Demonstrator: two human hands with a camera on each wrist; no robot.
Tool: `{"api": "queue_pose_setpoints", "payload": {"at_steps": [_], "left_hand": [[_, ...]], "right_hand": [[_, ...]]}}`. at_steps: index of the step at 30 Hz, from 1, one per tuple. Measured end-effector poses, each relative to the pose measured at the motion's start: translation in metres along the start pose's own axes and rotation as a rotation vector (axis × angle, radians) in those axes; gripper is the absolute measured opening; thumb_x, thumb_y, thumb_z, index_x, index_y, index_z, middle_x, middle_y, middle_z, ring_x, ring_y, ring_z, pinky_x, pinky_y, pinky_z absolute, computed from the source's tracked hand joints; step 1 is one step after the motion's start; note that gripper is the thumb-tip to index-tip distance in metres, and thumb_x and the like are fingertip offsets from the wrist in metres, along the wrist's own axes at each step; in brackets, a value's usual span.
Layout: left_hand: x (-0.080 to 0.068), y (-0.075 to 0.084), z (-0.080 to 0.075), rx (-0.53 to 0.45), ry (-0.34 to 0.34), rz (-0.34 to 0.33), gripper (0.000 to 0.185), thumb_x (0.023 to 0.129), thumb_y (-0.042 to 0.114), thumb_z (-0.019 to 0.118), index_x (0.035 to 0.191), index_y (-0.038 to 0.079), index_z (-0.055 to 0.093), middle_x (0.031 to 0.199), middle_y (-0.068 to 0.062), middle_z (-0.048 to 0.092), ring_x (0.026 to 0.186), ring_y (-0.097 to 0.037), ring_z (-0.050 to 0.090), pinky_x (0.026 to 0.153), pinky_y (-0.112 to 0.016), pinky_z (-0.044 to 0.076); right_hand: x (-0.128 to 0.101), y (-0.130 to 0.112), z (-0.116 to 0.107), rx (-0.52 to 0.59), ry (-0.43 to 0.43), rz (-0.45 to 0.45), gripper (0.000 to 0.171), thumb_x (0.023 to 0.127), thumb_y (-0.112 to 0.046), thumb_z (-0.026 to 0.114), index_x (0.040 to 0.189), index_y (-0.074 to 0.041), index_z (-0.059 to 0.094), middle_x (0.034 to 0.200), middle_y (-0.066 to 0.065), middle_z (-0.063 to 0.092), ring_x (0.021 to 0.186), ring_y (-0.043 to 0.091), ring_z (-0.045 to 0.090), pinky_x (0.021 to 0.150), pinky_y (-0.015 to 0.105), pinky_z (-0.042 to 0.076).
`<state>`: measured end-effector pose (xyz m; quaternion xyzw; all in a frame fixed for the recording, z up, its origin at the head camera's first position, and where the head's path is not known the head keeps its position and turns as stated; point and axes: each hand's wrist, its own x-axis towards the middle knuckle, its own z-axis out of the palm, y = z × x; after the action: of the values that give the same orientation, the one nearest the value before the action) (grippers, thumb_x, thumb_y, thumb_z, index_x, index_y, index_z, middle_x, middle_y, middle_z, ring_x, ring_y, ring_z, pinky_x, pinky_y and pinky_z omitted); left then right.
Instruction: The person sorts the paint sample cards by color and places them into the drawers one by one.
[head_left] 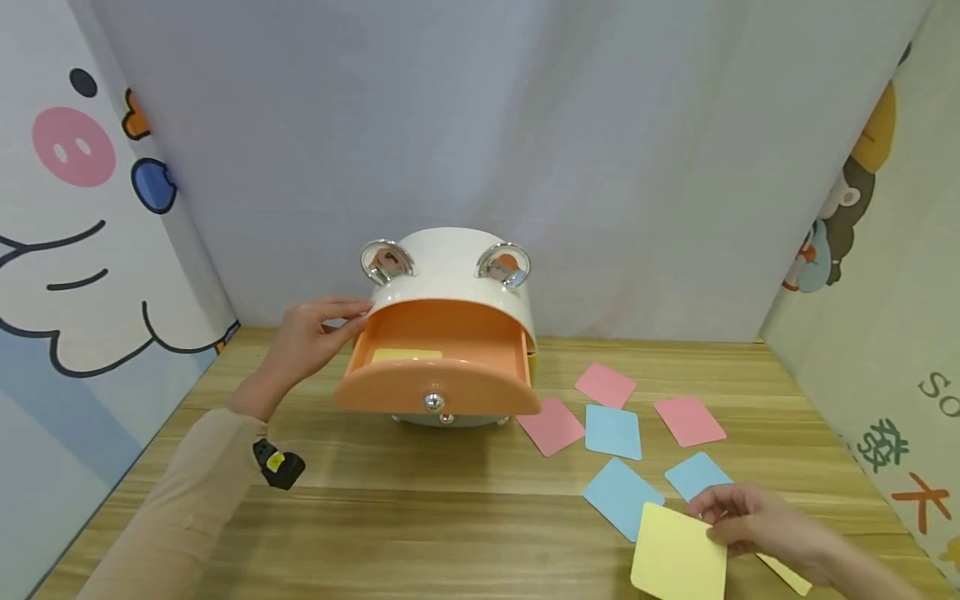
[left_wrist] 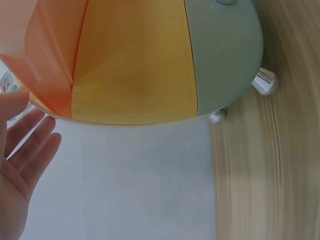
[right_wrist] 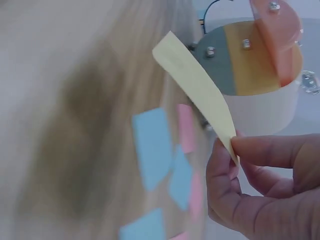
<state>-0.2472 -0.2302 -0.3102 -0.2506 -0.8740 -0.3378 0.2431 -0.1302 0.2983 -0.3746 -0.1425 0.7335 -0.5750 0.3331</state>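
A small frog-like chest of drawers (head_left: pixel 450 271) has a white rounded shell, and its orange top drawer (head_left: pixel 480 392) is pulled out. Inside that drawer lies a yellow paper square (head_left: pixel 407 355). My left hand (head_left: pixel 311 337) rests against the chest's left side, by the drawer; in the left wrist view its fingers (left_wrist: pixel 37 155) are extended, not curled around anything. Between thumb and fingers, my right hand (head_left: pixel 772 533) pinches a yellow sticky note (head_left: pixel 678 554) above the table's front right. The right wrist view shows this note (right_wrist: pixel 200 90) edge-on, slightly bent.
Pink paper squares (head_left: pixel 606 384) and blue ones (head_left: pixel 613 432) lie scattered on the wooden table (head_left: pixel 337 533), right of the chest. Another yellow square (head_left: pixel 787 575) is partly hidden beneath my right hand. A grey-white curtain (head_left: pixel 637 167) stands behind.
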Motion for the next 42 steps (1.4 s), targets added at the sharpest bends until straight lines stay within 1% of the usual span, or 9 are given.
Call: {"api": "queue_pose_setpoints", "payload": {"at_steps": [3,7,11,14,19,26,31,37,42], "left_hand": [[0.000,0.000,0.000,-0.005,-0.001,-0.001,0.022,0.085,0.007,0.063,0.105,0.000,0.068,0.105,-0.018,0.065,0.089,-0.032,0.063,0.062,-0.036,0.057],[0.001,0.000,0.000,-0.004,0.000,0.001,0.022,0.085,0.006,0.063,0.105,0.000,0.068,0.105,-0.018,0.065,0.088,-0.031,0.063,0.062,-0.036,0.057],[0.001,-0.001,0.000,-0.003,-0.003,-0.001,0.022,0.085,0.006,0.063,0.105,0.000,0.068,0.105,-0.017,0.065,0.088,-0.031,0.063,0.062,-0.037,0.057],[0.001,0.000,0.000,0.005,-0.008,-0.005,0.022,0.085,0.008,0.063,0.105,0.000,0.068,0.105,-0.017,0.065,0.089,-0.031,0.063,0.062,-0.037,0.057],[0.002,0.000,0.000,0.005,-0.016,-0.015,0.023,0.085,0.009,0.063,0.106,0.001,0.068,0.106,-0.017,0.064,0.090,-0.031,0.063,0.062,-0.038,0.057],[0.001,0.000,-0.001,0.000,-0.016,-0.020,0.022,0.085,0.008,0.063,0.106,0.002,0.068,0.107,-0.016,0.064,0.090,-0.031,0.063,0.062,-0.037,0.057],[0.001,0.000,-0.001,-0.002,-0.017,-0.019,0.022,0.085,0.008,0.063,0.106,0.002,0.068,0.107,-0.016,0.064,0.090,-0.030,0.063,0.062,-0.037,0.057],[0.001,0.000,-0.001,0.006,-0.017,-0.021,0.022,0.085,0.008,0.063,0.106,0.002,0.068,0.107,-0.016,0.064,0.089,-0.030,0.063,0.063,-0.037,0.057],[0.001,0.001,-0.001,0.006,-0.013,-0.017,0.022,0.085,0.007,0.063,0.105,0.001,0.068,0.107,-0.017,0.064,0.089,-0.031,0.063,0.063,-0.037,0.056]], "right_hand": [[0.005,-0.031,-0.005,-0.114,0.056,-0.011,0.023,0.087,0.001,0.048,0.109,0.004,0.053,0.088,0.001,0.046,0.075,0.007,0.047,0.063,0.022,0.047],[0.021,-0.082,-0.012,-0.216,0.110,-0.030,0.029,0.089,-0.003,0.051,0.114,0.010,0.048,0.090,0.004,0.048,0.078,0.010,0.049,0.068,0.026,0.050],[0.039,-0.134,-0.012,-0.269,0.151,-0.063,0.037,0.088,-0.003,0.053,0.120,0.014,0.045,0.091,0.006,0.052,0.080,0.012,0.053,0.072,0.027,0.052],[0.054,-0.167,-0.007,-0.300,0.174,-0.086,0.037,0.088,-0.001,0.052,0.121,0.014,0.045,0.093,0.008,0.054,0.082,0.013,0.055,0.076,0.028,0.053],[0.081,-0.203,0.004,-0.322,0.191,-0.126,0.034,0.088,0.002,0.050,0.121,0.012,0.047,0.097,0.009,0.053,0.085,0.015,0.055,0.079,0.029,0.053],[0.121,-0.228,0.022,-0.353,0.229,-0.136,0.031,0.089,0.002,0.048,0.120,0.006,0.052,0.102,0.013,0.053,0.089,0.020,0.054,0.080,0.030,0.052],[0.146,-0.234,0.040,-0.332,0.238,-0.156,0.029,0.088,0.003,0.050,0.117,0.003,0.056,0.096,0.012,0.052,0.085,0.021,0.052,0.079,0.032,0.053],[0.163,-0.236,0.063,-0.316,0.229,-0.191,0.028,0.087,0.005,0.051,0.113,0.003,0.059,0.090,0.009,0.052,0.079,0.019,0.050,0.079,0.035,0.053],[0.172,-0.234,0.078,-0.346,0.231,-0.206,0.027,0.086,0.006,0.051,0.111,0.002,0.062,0.089,0.009,0.053,0.079,0.019,0.049,0.075,0.032,0.053]]}}
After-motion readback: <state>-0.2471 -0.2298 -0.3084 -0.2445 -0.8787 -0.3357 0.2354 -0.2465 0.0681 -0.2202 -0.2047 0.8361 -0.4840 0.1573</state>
